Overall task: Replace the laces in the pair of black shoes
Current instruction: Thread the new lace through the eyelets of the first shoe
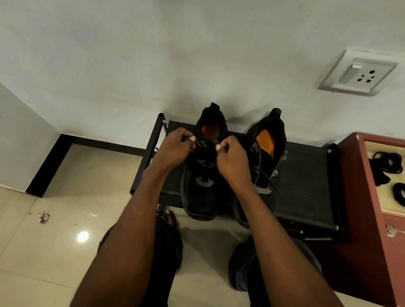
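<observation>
Both forearms reach out; left hand point(177, 143) and right hand point(230, 155) fingers pinch lace ends above the left shoe point(203, 177), apparently untying; next, pull them free.

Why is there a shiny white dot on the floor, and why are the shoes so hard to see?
Head view: the dot is a lamp's glare on the glossy floor; the room is dim, so the black shoes blend into the black rack; the wide lens bends the wall and socket.
</observation>
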### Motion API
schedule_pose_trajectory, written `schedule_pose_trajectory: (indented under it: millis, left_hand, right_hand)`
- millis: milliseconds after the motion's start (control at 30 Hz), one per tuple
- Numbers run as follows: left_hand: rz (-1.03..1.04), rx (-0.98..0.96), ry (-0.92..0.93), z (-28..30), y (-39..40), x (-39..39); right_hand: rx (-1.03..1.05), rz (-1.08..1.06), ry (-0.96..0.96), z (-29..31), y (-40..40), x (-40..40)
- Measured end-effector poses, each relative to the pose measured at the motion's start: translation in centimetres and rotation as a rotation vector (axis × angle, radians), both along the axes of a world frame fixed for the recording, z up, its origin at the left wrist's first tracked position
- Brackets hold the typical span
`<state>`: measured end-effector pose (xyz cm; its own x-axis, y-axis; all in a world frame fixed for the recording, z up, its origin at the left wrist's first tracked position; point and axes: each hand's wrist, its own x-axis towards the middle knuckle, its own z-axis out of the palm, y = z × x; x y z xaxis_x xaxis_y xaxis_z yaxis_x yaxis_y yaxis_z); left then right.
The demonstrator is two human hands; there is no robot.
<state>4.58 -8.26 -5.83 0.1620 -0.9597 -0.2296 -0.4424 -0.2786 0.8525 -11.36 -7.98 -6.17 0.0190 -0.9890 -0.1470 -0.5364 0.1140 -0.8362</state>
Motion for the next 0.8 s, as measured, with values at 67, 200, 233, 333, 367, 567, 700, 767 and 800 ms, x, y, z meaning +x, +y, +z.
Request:
schedule_pose_trajectory:
  millis: [67, 200, 233, 333, 367, 567, 700, 767, 800]
  left_hand:
    - [0.039, 0.032, 0.201, 0.7, 0.1, 0.5]
    - [0.299, -0.059, 0.295, 1.0, -0.1, 1.7]
    - [0.427, -0.114, 0.347, 1.1, -0.2, 2.1]
    - [0.805, -0.269, 0.42, 1.2, -0.3, 4.2]
    - [0.897, -0.298, 0.432, 1.0, -0.3, 4.8]
    - [0.768, -0.115, 0.204, 0.3, 0.0, 5.2]
    - [0.325, 0.327, -0.251, 0.1, 0.6, 3.5]
    - [0.25, 0.408, -0.449, 0.1, 1.3, 2.5]
    - [0.231, 0.385, -0.528, 0.0, 1.6, 2.2]
  right_hand:
    - [0.01, -0.054, -0.124, 0.8, -0.1, -0.6]
    - [-0.15, -0.167, -0.066, 2.3, 0.1, -2.0]
    - [-0.196, -0.227, -0.024, 2.7, 0.0, -2.4]
    - [-0.262, -0.419, 0.075, 3.3, -0.3, -4.1]
    - [-0.268, -0.473, 0.082, 3.4, -0.4, -4.7]
    - [0.064, -0.267, -0.043, 3.9, -1.0, -6.3]
    - [0.671, 0.723, -0.088, 5.5, 1.5, -5.4]
    - [0.845, 1.059, 0.0, 5.1, 3.3, -3.9]
    - [0.84, 1.162, 0.085, 4.9, 3.8, -3.2]
